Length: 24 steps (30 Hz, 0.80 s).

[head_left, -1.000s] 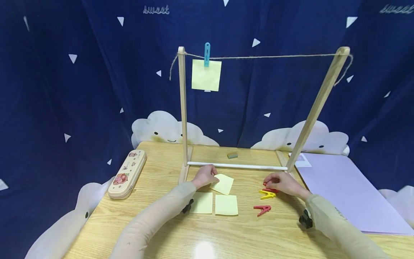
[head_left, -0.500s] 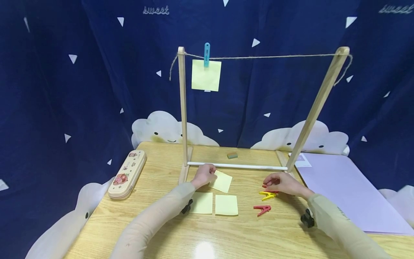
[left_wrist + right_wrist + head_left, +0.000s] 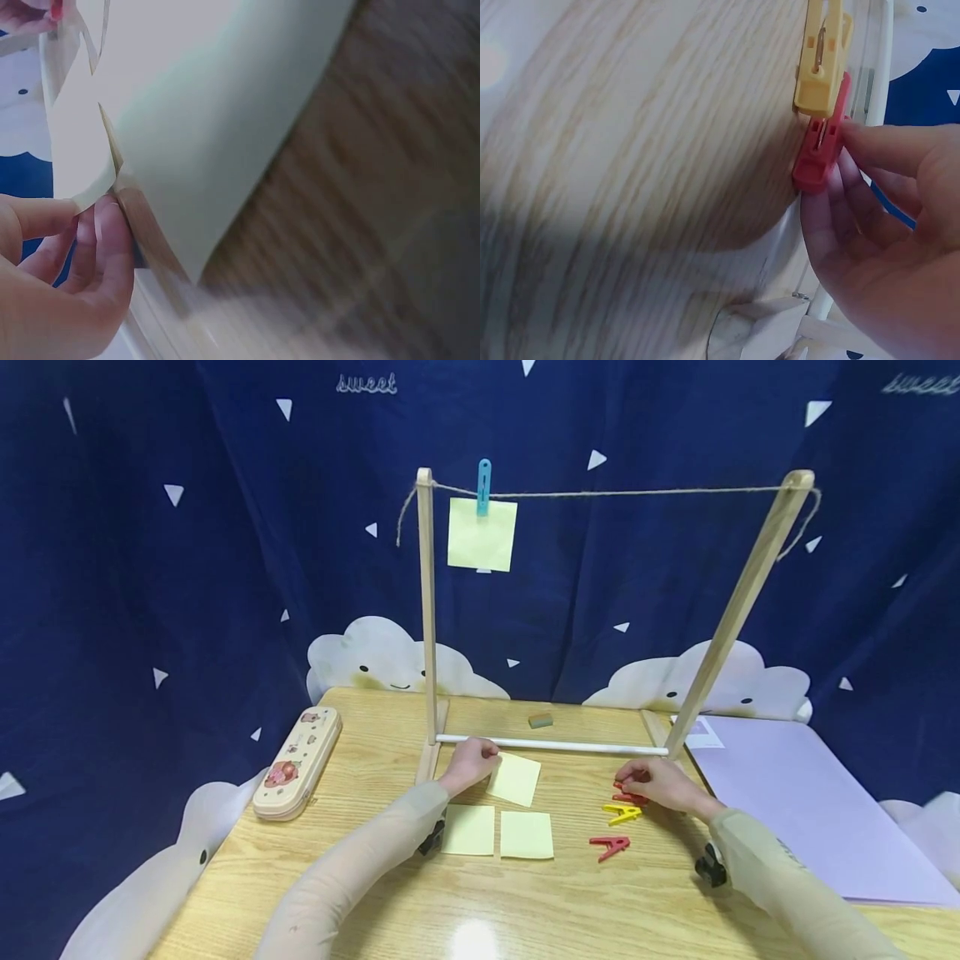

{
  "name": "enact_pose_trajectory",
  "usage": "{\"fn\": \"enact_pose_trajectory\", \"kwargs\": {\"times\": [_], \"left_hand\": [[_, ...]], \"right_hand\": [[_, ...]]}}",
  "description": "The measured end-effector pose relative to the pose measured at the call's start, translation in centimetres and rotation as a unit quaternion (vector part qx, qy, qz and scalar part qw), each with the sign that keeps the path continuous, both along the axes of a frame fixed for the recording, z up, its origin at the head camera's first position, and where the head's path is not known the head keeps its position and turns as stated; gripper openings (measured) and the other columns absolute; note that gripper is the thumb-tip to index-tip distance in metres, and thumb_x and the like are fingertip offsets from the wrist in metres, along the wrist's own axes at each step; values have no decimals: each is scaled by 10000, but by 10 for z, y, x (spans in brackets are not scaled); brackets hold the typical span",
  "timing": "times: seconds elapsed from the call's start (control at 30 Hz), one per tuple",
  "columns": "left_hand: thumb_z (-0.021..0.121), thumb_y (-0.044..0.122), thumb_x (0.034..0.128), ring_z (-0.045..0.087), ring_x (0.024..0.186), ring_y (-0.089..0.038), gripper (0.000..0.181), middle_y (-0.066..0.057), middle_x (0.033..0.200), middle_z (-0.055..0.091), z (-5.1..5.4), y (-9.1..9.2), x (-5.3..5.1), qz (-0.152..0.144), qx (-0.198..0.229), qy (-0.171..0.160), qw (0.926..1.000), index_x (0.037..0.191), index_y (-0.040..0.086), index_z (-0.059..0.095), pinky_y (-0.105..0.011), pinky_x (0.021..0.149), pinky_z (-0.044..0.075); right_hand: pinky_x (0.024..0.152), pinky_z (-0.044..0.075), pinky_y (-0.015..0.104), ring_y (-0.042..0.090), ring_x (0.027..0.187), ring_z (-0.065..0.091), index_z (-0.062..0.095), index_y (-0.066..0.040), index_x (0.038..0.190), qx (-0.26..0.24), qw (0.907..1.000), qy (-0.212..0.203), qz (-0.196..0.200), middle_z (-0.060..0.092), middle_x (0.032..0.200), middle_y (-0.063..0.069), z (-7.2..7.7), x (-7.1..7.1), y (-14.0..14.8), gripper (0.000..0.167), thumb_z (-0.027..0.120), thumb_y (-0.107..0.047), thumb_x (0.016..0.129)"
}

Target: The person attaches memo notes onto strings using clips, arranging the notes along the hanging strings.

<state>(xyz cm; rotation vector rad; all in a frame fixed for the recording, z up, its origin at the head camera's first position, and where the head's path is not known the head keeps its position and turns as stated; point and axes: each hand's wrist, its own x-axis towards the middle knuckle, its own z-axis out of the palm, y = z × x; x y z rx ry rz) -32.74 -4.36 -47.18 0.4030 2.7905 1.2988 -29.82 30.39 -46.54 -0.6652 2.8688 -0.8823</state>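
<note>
In the head view my left hand (image 3: 470,762) pinches a corner of a pale yellow sticky note (image 3: 515,779). The left wrist view shows thumb and fingertips on that raised note (image 3: 82,142), above another note (image 3: 202,127). Two more notes, a left one (image 3: 468,830) and a right one (image 3: 527,835), lie flat in front. My right hand (image 3: 658,783) holds a red clothespin (image 3: 821,154) between thumb and fingers, low over the table. A yellow clothespin (image 3: 622,813) lies right beside it, and a second red clothespin (image 3: 610,847) lies nearer the front.
A wooden frame (image 3: 427,610) with a strung twine (image 3: 637,492) stands behind. From the twine hangs a sticky note (image 3: 482,539) under a blue clothespin (image 3: 483,487). A pencil case (image 3: 296,764) lies left, a purple folder (image 3: 810,810) right, a small block (image 3: 540,721) at the back.
The pinched note has shifted slightly back, away from the two front notes. My right hand's fingers have moved slightly at the red clothespin. The hanging note looks the same.
</note>
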Motion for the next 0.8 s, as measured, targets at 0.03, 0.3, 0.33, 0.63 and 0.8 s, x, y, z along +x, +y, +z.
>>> {"fn": "enact_pose_trajectory", "kwargs": {"times": [0.03,0.3,0.33,0.63,0.8], "left_hand": [[627,64,926,632,789,-150,175,-148,984,747,0,0,0,7,7,-10,10000,1028,-12,748,-324,790,542],[624,48,929,711,733,-276,174,-172,951,751,-2,-1,-3,-8,223,-175,9996,1034,-28,741,-218,639,519],[624,45,929,716,734,-290,175,-177,950,750,-2,-1,-3,-15,252,-183,9995,1038,-32,739,-215,621,519],[627,50,934,678,679,-208,178,-179,956,743,1,0,-2,36,402,-316,9987,1059,-26,729,-196,573,505],[625,38,933,675,676,-229,182,-191,963,735,5,0,-1,-1,561,-289,9980,1070,-35,719,-204,566,514]], "right_hand": [[701,483,180,-5,782,569,726,-55,984,16,10000,28,-41,731,888,25,0,0,0,105,700,-104,895],[687,486,185,-5,758,575,710,-62,1045,12,9996,-251,87,718,923,19,4,0,2,282,771,-264,858],[688,486,186,1,756,571,706,-57,1048,6,9995,-298,80,712,921,27,3,0,1,305,784,-271,844],[664,468,179,-3,734,530,710,-48,990,173,9997,-168,38,697,851,0,-1,-4,-5,306,826,-254,795],[654,468,174,-11,727,544,710,-53,968,212,9997,-70,15,692,826,-19,3,-3,-7,262,815,-235,810]]}}
